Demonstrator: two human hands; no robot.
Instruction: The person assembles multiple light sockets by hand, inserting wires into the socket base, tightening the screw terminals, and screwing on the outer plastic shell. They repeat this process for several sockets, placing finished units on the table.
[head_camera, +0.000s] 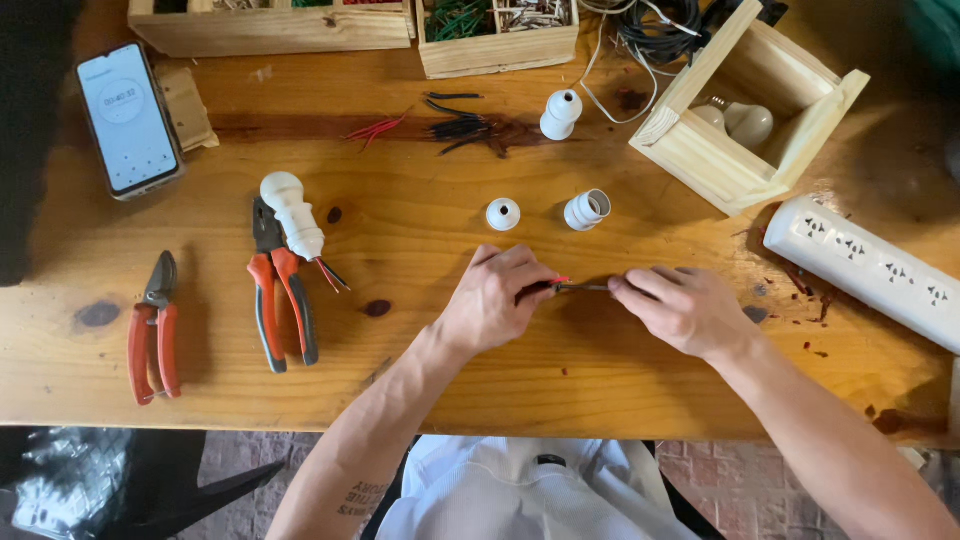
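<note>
My left hand (495, 297) and my right hand (680, 305) meet over the middle of the wooden table (430, 380). Between them they pinch a short thin wire (575, 286): its red-sleeved end sits in my left fingertips, its dark bare end in my right fingertips. Just beyond the hands lie a small white round cap (503, 213) and a white threaded lamp-holder part (586, 209), both untouched.
Red-handled pliers (280, 300) and a white lamp holder with wires (293, 215) lie at the left, red cutters (153, 330) further left, a phone (129, 118) behind. Loose wires (465, 127), another white fitting (560, 113), wooden boxes, one holding a bulb (748, 122), and a white power strip (870, 268) at the right.
</note>
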